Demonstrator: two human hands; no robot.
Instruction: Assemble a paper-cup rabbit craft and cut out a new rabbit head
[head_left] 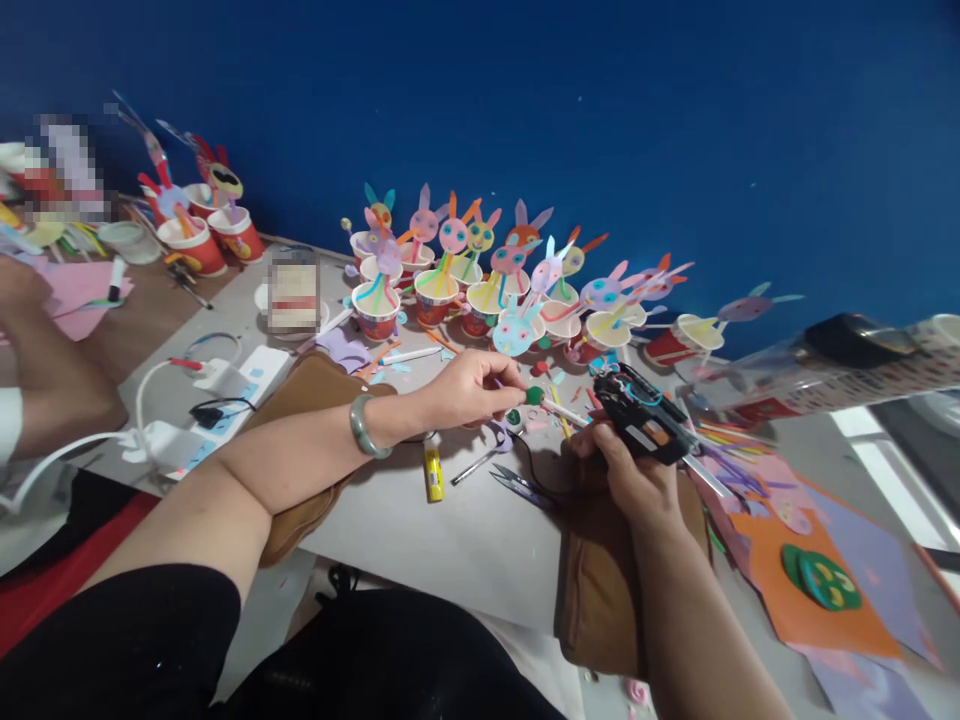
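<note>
My left hand (476,388), a bangle on its wrist, is closed in a pinch on a small green piece (534,396). My right hand (634,465) grips a black glue gun (637,410), whose casing shows bare wires; a clear glue stick (709,477) juts from its back. A thin white stick (564,412) lies between the green piece and my right fingers; whether I hold it is unclear. Below my hands are scissors (523,487), a pen (481,466) and a yellow tube-like item (434,474).
Several paper cups with rabbit faces (452,237) line the blue wall. At left are a power strip (234,405) and another person's arm (56,350). Brown cushions (604,590) lie under my forearms. Orange paper (810,590) and a plastic-wrapped cup stack (847,375) are at right.
</note>
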